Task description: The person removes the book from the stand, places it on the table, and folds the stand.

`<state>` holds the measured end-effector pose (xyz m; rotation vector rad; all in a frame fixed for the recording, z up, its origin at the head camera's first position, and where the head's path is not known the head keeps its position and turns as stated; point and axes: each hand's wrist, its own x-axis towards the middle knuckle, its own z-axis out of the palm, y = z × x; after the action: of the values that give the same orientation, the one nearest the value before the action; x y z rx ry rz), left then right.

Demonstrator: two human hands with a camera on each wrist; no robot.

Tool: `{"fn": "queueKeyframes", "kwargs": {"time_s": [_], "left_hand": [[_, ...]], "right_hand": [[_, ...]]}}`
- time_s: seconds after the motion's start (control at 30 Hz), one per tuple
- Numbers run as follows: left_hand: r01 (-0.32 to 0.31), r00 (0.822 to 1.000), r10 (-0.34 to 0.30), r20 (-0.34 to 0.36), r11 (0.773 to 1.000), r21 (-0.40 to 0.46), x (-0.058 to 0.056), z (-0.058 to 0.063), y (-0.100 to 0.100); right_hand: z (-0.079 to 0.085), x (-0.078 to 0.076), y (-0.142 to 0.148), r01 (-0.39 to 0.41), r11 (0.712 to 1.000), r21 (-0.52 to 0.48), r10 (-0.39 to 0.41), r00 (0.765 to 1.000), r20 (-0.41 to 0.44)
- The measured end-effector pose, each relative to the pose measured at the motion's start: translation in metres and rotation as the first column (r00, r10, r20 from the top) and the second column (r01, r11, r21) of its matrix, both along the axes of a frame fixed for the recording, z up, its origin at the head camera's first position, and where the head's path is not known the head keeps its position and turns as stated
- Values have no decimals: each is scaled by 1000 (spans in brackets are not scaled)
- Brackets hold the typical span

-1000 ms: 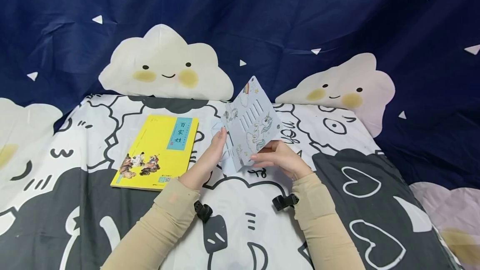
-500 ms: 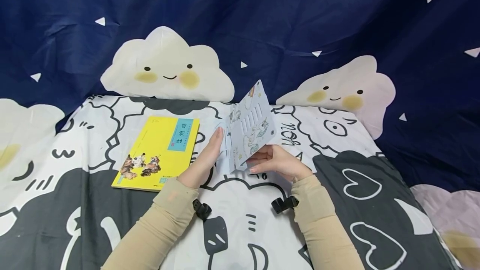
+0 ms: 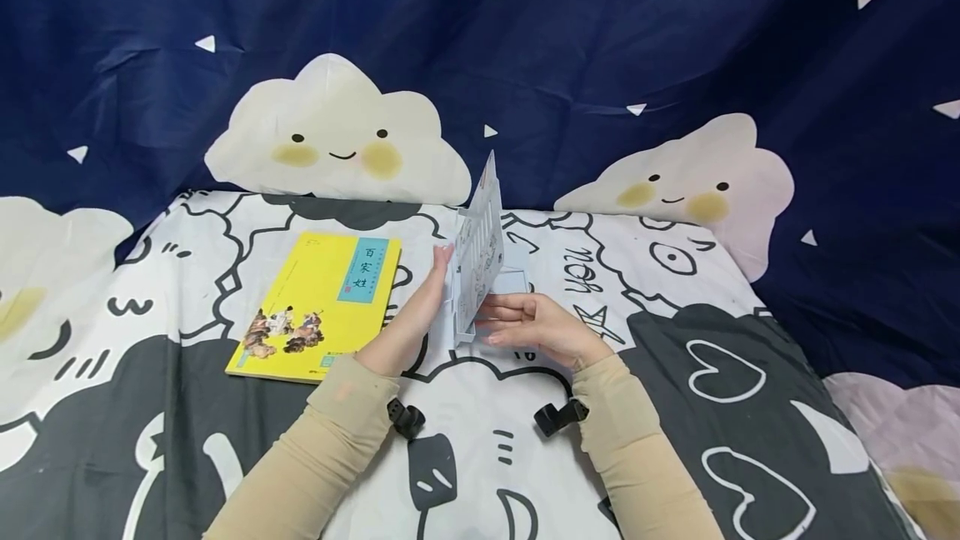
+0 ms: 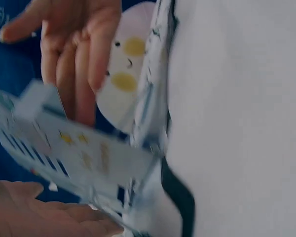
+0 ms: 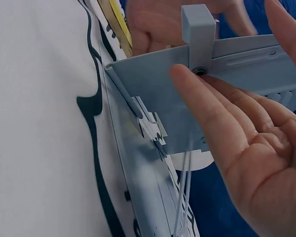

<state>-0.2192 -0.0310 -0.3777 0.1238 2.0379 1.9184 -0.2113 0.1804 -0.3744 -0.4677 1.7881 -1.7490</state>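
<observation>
- We see a pale-blue stand (image 3: 480, 252), its slotted panel standing steeply, printed with unicorns, stars and small lettering; in the right wrist view its other side is plain, with a square block (image 5: 200, 24) and two thin rods (image 5: 183, 192).
- It is on the patterned sheet (image 3: 472, 473), between the two hands, with a flatter part beside the panel's foot.
- We see the left hand (image 3: 412, 311) with fingers straight along the stand's left side, gripping nothing; how firmly it presses we cannot tell.
- We see the right hand (image 3: 542, 327) with fingers extended and thumb apart, fingertips against the panel's plain side rather than curled round it.
- To the left we find a yellow book (image 3: 315, 302) lying flat, its right edge near the left hand and apart from the stand.
- Beyond the sheet's far edge we see a dark-blue cloth (image 3: 525, 65) with smiling clouds; patterned sheet stretches rightward past the right hand.
</observation>
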Motion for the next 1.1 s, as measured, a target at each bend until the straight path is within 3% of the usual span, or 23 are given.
{"fn": "queueKeyframes", "kwargs": {"time_s": [0.17, 0.5, 0.6, 0.83, 1.1], "left_hand": [[26, 996, -27, -90, 1000, -18, 6, 6, 6], [-33, 967, 19, -254, 998, -50, 17, 18, 10], [-51, 957, 41, -287, 998, -27, 18, 19, 10], [-34, 949, 60, -308, 995, 90, 19, 21, 8], [-27, 952, 32, -303, 999, 22, 20, 22, 11]], "right_hand": [[0, 2, -1, -14, 1000, -8, 14, 1000, 0], [-1, 4, -9, -56, 997, -51, 55, 998, -9], [-2, 5, -11, -66, 997, -48, 65, 998, -18], [-1, 6, -14, -80, 996, -31, 79, 996, -43], [4, 5, -9, 12, 996, -86, -14, 1000, -20]]}}
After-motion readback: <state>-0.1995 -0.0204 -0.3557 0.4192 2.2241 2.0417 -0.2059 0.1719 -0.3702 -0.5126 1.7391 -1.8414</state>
